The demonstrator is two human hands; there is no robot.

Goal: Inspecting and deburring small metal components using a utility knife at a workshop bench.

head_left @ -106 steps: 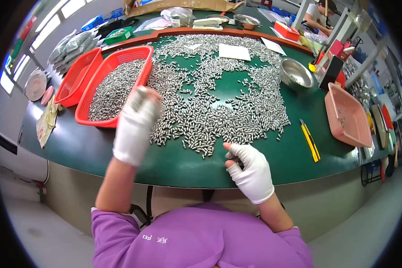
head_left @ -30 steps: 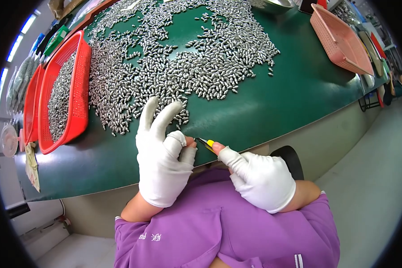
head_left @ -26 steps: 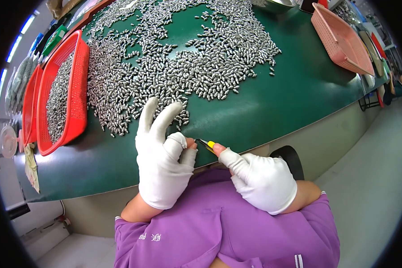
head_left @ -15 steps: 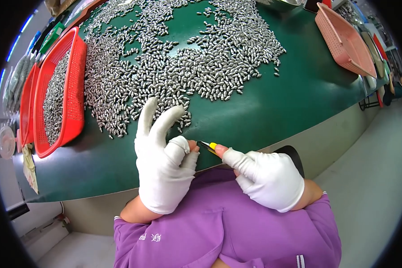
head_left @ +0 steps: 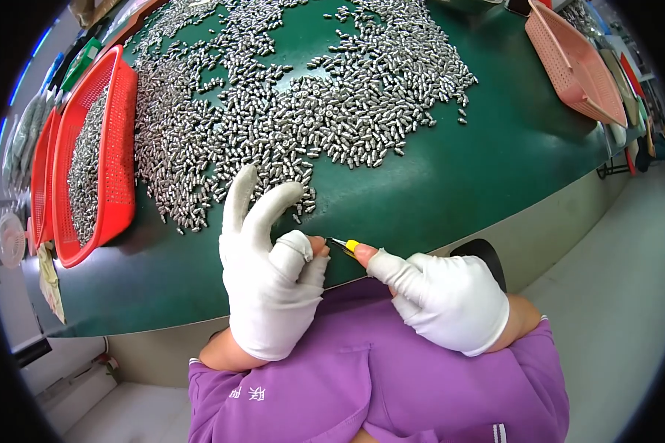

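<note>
My left hand (head_left: 270, 284), in a white glove with bare thumb and fingertip ends, pinches something small and dark at its tips, too small to make out. Two of its gloved fingers stick up, apart from the pinch. In my right hand (head_left: 447, 299), gloved the same way, is a slim tool (head_left: 352, 245) with a yellow-and-black handle and a thin metal tip. That tip reaches the left fingertips. Beyond the hands spreads a wide layer of small silvery metal fittings (head_left: 310, 122), the closest ones right by the raised left fingers.
The green table (head_left: 480, 173) has its near edge just in front of me. A red basket (head_left: 117, 159) of small metal parts stands on the left, another red basket (head_left: 44, 177) beside it. At the far right sits a pink basket (head_left: 569, 70). A dark chair back (head_left: 488, 258) shows behind my right hand.
Both hands keep their grips with the tool tip at the left fingertips. The view has shifted slightly; otherwise little differs.
</note>
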